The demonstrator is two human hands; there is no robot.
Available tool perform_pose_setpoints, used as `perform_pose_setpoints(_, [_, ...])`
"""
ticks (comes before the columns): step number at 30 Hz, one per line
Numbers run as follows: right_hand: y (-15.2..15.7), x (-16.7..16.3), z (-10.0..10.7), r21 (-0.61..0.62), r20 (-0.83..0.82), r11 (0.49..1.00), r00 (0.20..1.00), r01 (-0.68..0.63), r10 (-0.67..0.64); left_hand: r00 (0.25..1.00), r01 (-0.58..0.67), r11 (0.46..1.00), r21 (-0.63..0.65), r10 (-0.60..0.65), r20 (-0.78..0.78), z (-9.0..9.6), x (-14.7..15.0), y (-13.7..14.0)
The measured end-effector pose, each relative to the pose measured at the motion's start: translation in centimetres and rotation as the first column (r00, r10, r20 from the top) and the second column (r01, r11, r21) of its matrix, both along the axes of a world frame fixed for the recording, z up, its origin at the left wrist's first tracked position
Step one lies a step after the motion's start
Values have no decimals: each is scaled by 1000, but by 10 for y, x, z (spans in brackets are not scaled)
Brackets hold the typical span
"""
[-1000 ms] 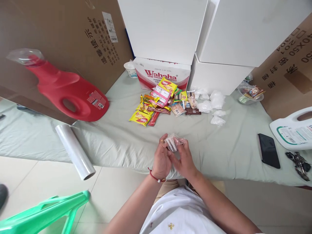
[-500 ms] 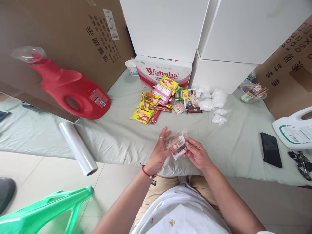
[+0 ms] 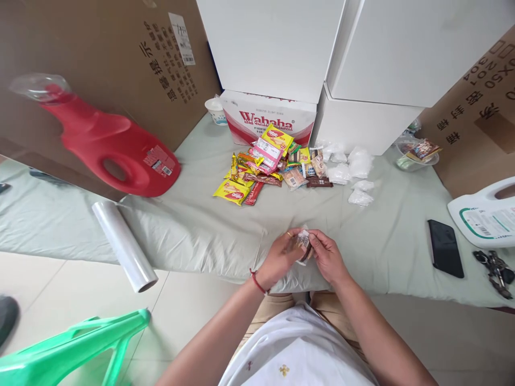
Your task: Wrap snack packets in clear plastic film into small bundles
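Observation:
Between my hands, just above the table's front part, is a small snack packet (image 3: 304,251) in clear wrapping with a barcode; something dark and tan shows inside. My left hand (image 3: 283,254) is closed on its left side, the thumb across the front. My right hand (image 3: 326,254) pinches its right edge between thumb and fingers. Farther back lies a pile of wrapped snacks, with a yellow packet (image 3: 231,191) at its front and a pink packet (image 3: 267,153) on top. Several crumpled clear plastic bags (image 3: 361,162) lie right of the pile.
A red jug (image 3: 120,145) and a plastic film roll (image 3: 124,246) are on the left. A phone (image 3: 445,248), keys (image 3: 495,271) and a white jug (image 3: 485,217) lie on the right. Boxes, including a Wahaha carton (image 3: 270,117), stand behind. A green stool (image 3: 76,348) is on the floor.
My left hand has moved right and its spread fingers have closed around the snack packet. The packet has shifted slightly right and turned more upright. My right hand keeps its pinch.

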State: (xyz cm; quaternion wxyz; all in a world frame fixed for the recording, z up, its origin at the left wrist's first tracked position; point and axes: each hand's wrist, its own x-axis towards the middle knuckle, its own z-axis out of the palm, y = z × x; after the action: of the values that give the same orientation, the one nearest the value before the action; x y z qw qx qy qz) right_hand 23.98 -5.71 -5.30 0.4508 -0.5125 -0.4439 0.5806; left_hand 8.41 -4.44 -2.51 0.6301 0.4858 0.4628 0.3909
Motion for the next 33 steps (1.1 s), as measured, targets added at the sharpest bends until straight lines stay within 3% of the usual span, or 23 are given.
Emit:
perform_pose_setpoints(4, [4,2,3,33,47,999,999,-26,24,999,24,999,-23,-25,-47,-2,-3,8])
perform_pose_setpoints(8, [9,-3,11,-61,-39,996,997,67,-70,993,23,995,-102,-11,116,-9,9,11])
perform_pose_setpoints(12, [15,-2,18,-124,-107,984,984,129,-142,946,-202,959,-199,244,214,-15,22,18])
perform_pose_setpoints(15, [20,0,20,-150,-105,984,988,93,-110,887,-331,920,-211,380,263,-14,28,24])
perform_pose_setpoints(23, [27,5,18,-148,-113,989,993,28,-45,808,-296,908,-296,403,429,-8,33,27])
perform_pose_setpoints(26, [28,5,18,-97,-110,995,994,3,-13,793,-256,916,-307,381,476,-7,25,24])
perform_pose_setpoints(29, [29,4,17,-109,-143,993,987,52,-67,760,-278,909,-309,405,509,-5,10,22])
perform_pose_setpoints(31, [29,3,15,-160,-189,984,975,83,-113,789,-266,908,-324,398,468,-6,1,21])
perform_pose_setpoints(33, [29,0,13,-182,-211,980,970,82,-120,855,-175,925,-337,312,414,-8,-2,20])
